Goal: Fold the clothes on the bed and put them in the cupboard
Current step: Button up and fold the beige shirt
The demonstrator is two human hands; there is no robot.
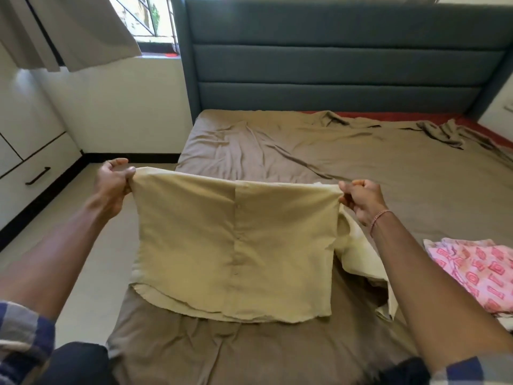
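Note:
A beige button-up shirt (236, 245) hangs stretched between my two hands above the near corner of the bed (361, 176), its button strip running down the middle. My left hand (112, 180) pinches the shirt's top left corner. My right hand (361, 200) pinches the top right corner. One sleeve hangs loose below my right wrist, and the hem brushes the brown bedsheet. A pink patterned garment (472, 270) lies crumpled on the bed at the right edge.
A dark padded headboard (333, 59) stands at the far end of the bed. White cupboard drawers with black handles (37, 176) line the left wall, with a strip of tiled floor (111, 245) between them and the bed. A curtain (69, 31) hangs at the window.

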